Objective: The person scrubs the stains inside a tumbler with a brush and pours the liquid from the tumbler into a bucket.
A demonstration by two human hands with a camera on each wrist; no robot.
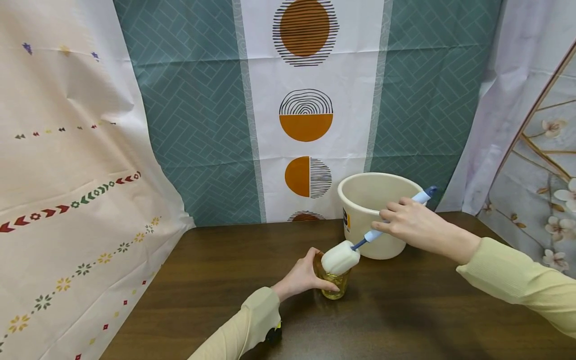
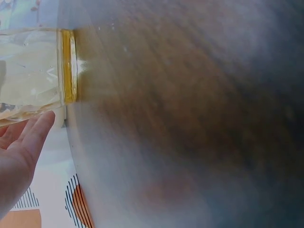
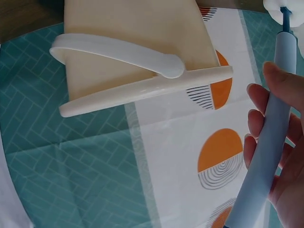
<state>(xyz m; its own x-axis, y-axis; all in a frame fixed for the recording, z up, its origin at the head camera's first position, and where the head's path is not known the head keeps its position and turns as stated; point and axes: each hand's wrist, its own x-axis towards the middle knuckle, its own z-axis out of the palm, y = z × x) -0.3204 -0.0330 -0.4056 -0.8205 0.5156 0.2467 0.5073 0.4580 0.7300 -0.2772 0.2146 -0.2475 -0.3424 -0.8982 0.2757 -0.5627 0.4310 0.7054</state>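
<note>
Gripping a sponge brush by its smooth pale blue handle in the curled fingers of the right hand. Slanting its chunky, rounded white head down into the mouth of an amber glass, too covered to tell how deep. Clasping that see-through glass, upright at the brown bench, with the fingers of the left hand. Showing a deeper yellow base, near a cream bucket.

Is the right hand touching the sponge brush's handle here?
Touching: the right wrist view shows the right hand curled round the blue handle, thumb and fingers against it.
</note>
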